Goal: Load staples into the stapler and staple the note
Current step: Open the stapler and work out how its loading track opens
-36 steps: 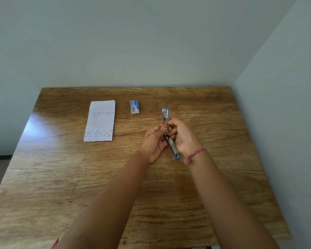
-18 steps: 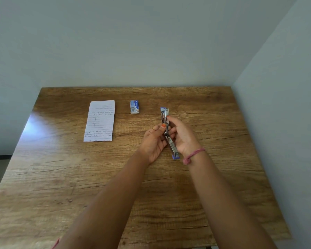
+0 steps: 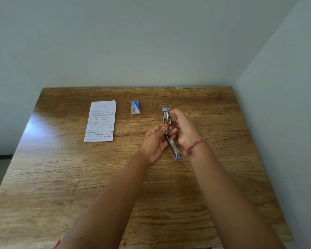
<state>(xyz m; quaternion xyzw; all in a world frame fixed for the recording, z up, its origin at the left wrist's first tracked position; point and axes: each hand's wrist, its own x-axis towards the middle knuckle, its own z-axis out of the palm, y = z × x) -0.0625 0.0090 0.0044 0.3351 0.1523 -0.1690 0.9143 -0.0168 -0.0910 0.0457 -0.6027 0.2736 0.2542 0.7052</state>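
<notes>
Above the counter's [image 3: 214,177] right half, your left grip [image 3: 155,143] and right grip [image 3: 184,129] pinch the opened stapler [image 3: 167,121]; little has shifted since a second ago; staple box [image 3: 135,107] untouched near the far edge, so loading waits; note [image 3: 101,121] lies far-left.

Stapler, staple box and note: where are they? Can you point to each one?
stapler [image 3: 176,151]: head view, on its lower metal arm near the blue end.
staple box [image 3: 135,107]: head view, on the middle of its blue top.
note [image 3: 101,123]: head view, on the middle of the lined page.
</notes>
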